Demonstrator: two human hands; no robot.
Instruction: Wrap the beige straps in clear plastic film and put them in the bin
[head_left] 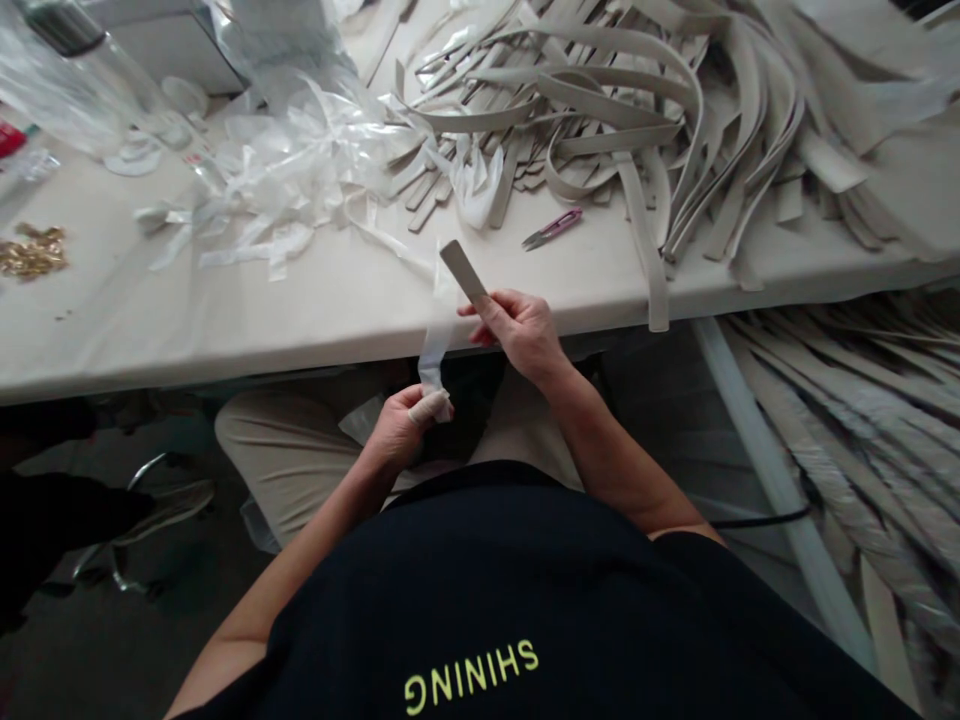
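Note:
My right hand (521, 330) pinches a flat beige strap (463, 270) between thumb and fingers, its rounded end pointing up and left over the table edge. Lower and to the left, my left hand (405, 420) is closed on a translucent white plastic strip (435, 350), which rises from the fist toward the table. A beige wrap covers part of the left thumb. Purple-handled thread snips (553, 229) lie on the table beyond my right hand.
A large heap of beige straps (615, 90) covers the table's back right. Crumpled plastic strips (292, 170) and small gold metal pieces (34, 252) lie to the left. More straps (862, 450) hang or lie at the lower right. A chair base (127, 540) stands lower left.

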